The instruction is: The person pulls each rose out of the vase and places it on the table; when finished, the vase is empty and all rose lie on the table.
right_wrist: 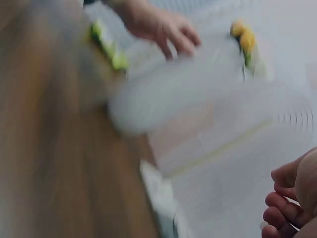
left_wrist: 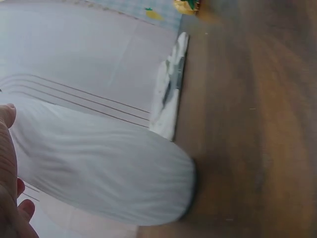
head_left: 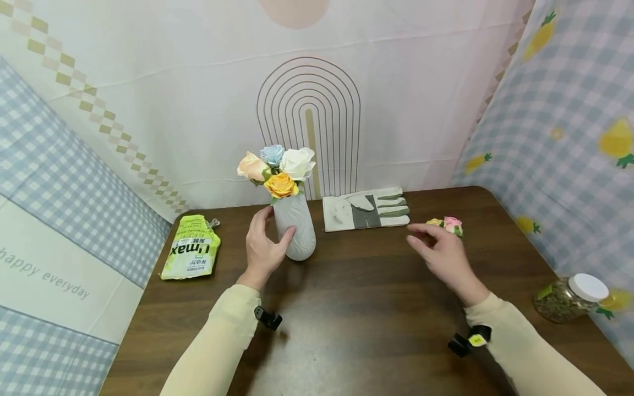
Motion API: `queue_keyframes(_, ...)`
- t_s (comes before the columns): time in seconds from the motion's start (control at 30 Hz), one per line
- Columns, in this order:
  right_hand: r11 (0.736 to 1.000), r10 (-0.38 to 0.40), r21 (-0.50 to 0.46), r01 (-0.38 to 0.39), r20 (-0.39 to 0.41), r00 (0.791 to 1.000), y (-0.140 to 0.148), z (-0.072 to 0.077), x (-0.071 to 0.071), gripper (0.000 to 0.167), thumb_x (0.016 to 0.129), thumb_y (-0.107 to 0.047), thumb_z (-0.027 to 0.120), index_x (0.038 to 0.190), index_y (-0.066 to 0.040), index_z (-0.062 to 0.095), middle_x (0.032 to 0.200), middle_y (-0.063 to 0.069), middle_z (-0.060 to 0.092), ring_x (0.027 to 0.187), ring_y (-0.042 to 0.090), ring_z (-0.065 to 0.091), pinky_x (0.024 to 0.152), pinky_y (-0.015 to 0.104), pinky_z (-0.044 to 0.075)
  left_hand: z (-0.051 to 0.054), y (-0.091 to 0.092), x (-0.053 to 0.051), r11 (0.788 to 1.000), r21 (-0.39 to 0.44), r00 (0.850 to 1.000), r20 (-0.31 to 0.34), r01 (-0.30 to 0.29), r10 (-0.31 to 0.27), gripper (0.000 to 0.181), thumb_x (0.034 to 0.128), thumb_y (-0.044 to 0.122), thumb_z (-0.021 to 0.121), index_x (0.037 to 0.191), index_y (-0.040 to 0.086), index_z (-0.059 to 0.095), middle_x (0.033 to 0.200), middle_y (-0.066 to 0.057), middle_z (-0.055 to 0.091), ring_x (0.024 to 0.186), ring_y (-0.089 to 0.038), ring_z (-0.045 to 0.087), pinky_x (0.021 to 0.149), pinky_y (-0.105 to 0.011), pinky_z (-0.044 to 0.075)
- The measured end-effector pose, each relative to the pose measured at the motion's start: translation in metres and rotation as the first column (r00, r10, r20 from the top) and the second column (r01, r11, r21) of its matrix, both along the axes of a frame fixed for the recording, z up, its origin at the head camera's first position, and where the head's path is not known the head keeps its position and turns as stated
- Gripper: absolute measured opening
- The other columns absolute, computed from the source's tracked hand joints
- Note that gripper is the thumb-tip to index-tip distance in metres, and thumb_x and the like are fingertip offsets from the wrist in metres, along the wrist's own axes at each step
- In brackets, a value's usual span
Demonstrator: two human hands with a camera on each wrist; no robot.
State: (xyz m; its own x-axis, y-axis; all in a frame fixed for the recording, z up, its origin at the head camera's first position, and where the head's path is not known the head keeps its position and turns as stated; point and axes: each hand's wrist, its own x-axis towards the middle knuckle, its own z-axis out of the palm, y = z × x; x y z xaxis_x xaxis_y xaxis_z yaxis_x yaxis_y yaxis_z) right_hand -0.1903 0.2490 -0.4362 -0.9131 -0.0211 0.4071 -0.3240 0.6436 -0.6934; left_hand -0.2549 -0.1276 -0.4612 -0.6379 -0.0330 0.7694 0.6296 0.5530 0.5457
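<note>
Bracing the white vase [head_left: 298, 234] of flowers [head_left: 281, 185] on the counter [head_left: 356, 308] with the left hand [head_left: 262, 247], fingers curled round its side, presumably against tipping, while hovering the right hand [head_left: 448, 258], thumb and fingers apart, apparently empty, near pink-and-yellow blooms [head_left: 453, 224].

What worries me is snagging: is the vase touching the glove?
Apart: the head view shows a strip of bare table between the vase and glove.

Bench [head_left: 356, 319]: passage along front middle, between the sleeves [head_left: 218, 335]. Obstacles: vase [head_left: 301, 220], left of centre; low glove [head_left: 342, 213], rear; jar [head_left: 562, 301], far right; yellow-green packet [head_left: 192, 253], far left; cloth backdrop [head_left: 411, 110], behind.
</note>
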Motion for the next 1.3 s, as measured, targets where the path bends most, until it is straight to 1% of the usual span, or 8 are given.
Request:
queue_keyframes(0.13,0.982,0.135,-0.138,-0.129,0.033,0.99,-0.046,0.023,-0.017,0.028,0.089,-0.019,0.069,0.114,-0.006,0.069,0.099,0.007,0.069,0.082,0.011,0.059,0.067,0.018,0.048,0.015,0.001,-0.005,0.999,-0.032,0.999,-0.035,-0.027,0.026,0.064,0.0764,0.028,0.079,0.127,-0.002,0.054,0.118,-0.016,0.059,0.105,-0.03,0.058,0.086,-0.045,0.049)
queue_keyframes(0.3,0.936,0.261,-0.258,-0.239,0.053,0.964,-0.099,0.046,-0.043,0.029,0.089,-0.02,0.069,0.114,-0.005,0.069,0.101,0.008,0.069,0.087,0.018,0.06,0.073,0.024,0.049,0.027,0.003,-0.009,0.999,-0.03,0.997,-0.062,-0.042,0.04,0.062,0.0779,0.031,0.078,0.126,-0.002,0.055,0.117,-0.015,0.06,0.107,-0.026,0.057,0.089,-0.04,0.048)
queue_keyframes(0.53,0.851,0.405,-0.422,-0.312,0.15,0.902,-0.152,0.071,-0.075,0.035,0.089,-0.023,0.069,0.12,-0.007,0.066,0.104,0.006,0.067,0.095,0.02,0.059,0.076,0.033,0.05,0.036,0.005,-0.013,0.998,-0.021,0.994,-0.095,-0.053,0.051,0.059,0.0802,0.033,0.075,0.124,-0.002,0.056,0.117,-0.014,0.06,0.109,-0.026,0.057,0.09,-0.038,0.047)
queue_keyframes(0.63,0.819,0.438,-0.48,-0.313,0.172,0.882,-0.167,0.077,-0.084,0.037,0.09,-0.021,0.069,0.123,-0.005,0.063,0.108,0.007,0.066,0.098,0.021,0.058,0.081,0.032,0.05,0.039,0.006,-0.014,0.999,-0.012,0.993,-0.112,-0.048,0.047,0.057,0.081,0.031,0.075,0.123,-0.002,0.056,0.115,-0.014,0.06,0.107,-0.025,0.057,0.089,-0.037,0.047)
queue_keyframes(0.9,0.772,0.461,-0.585,-0.246,0.25,0.852,-0.193,0.08,-0.098,0.032,0.091,-0.01,0.065,0.121,0.0,0.062,0.1,0.007,0.059,0.087,0.016,0.053,0.069,0.025,0.047,0.042,0.008,-0.011,0.998,0.043,0.991,-0.13,-0.036,0.041,0.052,0.081,0.027,0.075,0.12,-0.002,0.058,0.11,-0.014,0.061,0.102,-0.024,0.059,0.085,-0.037,0.05)
queue_keyframes(1.03,0.721,0.487,-0.664,-0.198,0.282,0.827,-0.199,0.079,-0.102,0.031,0.092,-0.008,0.062,0.122,0.0,0.061,0.097,0.005,0.055,0.086,0.015,0.051,0.069,0.027,0.045,0.041,0.008,-0.01,0.998,0.056,0.992,-0.124,-0.028,0.034,0.052,0.0804,0.025,0.076,0.12,-0.002,0.057,0.111,-0.015,0.06,0.101,-0.025,0.06,0.082,-0.039,0.052)
queue_keyframes(1.2,0.669,0.492,-0.728,-0.149,0.284,0.823,-0.202,0.083,-0.106,0.027,0.093,-0.008,0.061,0.119,0.002,0.061,0.1,0.005,0.055,0.088,0.016,0.051,0.074,0.031,0.044,0.042,0.01,-0.012,0.998,0.057,0.992,-0.122,-0.021,0.028,0.052,0.0815,0.026,0.075,0.121,-0.003,0.057,0.112,-0.015,0.06,0.102,-0.025,0.06,0.082,-0.039,0.053)
queue_keyframes(1.3,0.656,0.482,-0.744,-0.124,0.287,0.828,-0.204,0.086,-0.109,0.027,0.093,-0.009,0.063,0.117,0.002,0.062,0.103,0.005,0.058,0.089,0.016,0.052,0.079,0.036,0.044,0.042,0.01,-0.014,0.998,0.063,0.992,-0.123,-0.019,0.027,0.052,0.0816,0.026,0.075,0.122,-0.002,0.057,0.112,-0.015,0.06,0.102,-0.025,0.06,0.082,-0.042,0.053)
